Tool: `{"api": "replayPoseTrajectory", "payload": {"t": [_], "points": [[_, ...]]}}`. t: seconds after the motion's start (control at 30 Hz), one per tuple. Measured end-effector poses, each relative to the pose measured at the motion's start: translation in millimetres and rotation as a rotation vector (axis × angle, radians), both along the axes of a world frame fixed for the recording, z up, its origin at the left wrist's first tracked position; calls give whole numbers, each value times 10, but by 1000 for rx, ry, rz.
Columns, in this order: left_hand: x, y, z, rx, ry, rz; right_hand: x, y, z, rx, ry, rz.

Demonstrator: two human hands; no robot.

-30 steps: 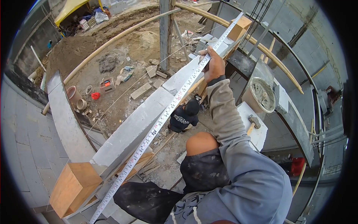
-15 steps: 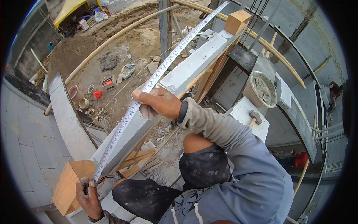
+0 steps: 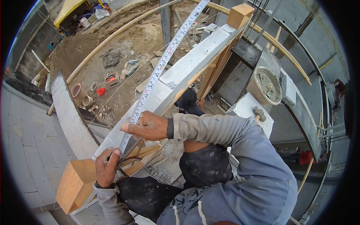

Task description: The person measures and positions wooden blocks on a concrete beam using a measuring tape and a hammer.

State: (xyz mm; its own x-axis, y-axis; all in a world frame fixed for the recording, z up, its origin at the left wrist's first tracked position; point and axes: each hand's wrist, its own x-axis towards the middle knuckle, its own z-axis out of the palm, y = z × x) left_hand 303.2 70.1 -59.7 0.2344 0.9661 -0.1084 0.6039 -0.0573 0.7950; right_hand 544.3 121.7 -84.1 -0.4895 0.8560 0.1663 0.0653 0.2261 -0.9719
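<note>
A white tape measure blade point(image 3: 157, 73) runs diagonally up over a row of white blocks point(image 3: 198, 60). My right hand point(image 3: 148, 125) pinches the blade between thumb and fingers, above the near part of the blocks. Closer to me, my left hand point(image 3: 107, 167) grips the lower stretch of the tape; what lies inside its fingers is partly hidden. Beside the left hand is a wooden box-like piece point(image 3: 77, 183) at the near end of the row. A similar wooden piece point(image 3: 239, 17) stands at the far end.
A bucket of grey mortar point(image 3: 267, 85) stands to the right. A hammer point(image 3: 259, 113) rests on a white block point(image 3: 245, 107). A string point(image 3: 123, 86) crosses the muddy ground below. Bamboo poles point(image 3: 112, 35) span the site. Part of another person point(image 3: 189, 101) shows beneath the blocks.
My left hand has moved up and right, off the near wooden piece. My right hand has come down and left, closer to it. The tape has shifted left at its upper end.
</note>
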Motion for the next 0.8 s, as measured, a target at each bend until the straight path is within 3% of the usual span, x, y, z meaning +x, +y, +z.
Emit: {"api": "replayPoseTrajectory", "payload": {"t": [0.07, 0.2, 0.33, 0.43, 0.53, 0.57, 0.63, 0.8], "points": [[-46, 24, -1, -37, 24, -4, 159, 40, 48, -196, 30, -87], [-28, 8, 2, -105, -25, 55, 393, 24, 193, -272, 120, -134], [31, 23, 23, -141, -118, 119, 311, -26, 45, -325, 26, -93], [253, 29, 111, -145, -174, 79, 49, -56, -314, 7, -98, 24], [403, 77, 100, -231, -236, 38, 46, -134, -112, 88, -277, 19], [411, 87, 100, -233, -232, 36, 1, -133, -167, 193, -118, -77], [412, 120, 101, -177, -99, -79, 32, -125, -177, 203, -150, -61], [514, 175, 168, -249, -61, -135, 100, -75, -251, 244, -186, 7]]}}
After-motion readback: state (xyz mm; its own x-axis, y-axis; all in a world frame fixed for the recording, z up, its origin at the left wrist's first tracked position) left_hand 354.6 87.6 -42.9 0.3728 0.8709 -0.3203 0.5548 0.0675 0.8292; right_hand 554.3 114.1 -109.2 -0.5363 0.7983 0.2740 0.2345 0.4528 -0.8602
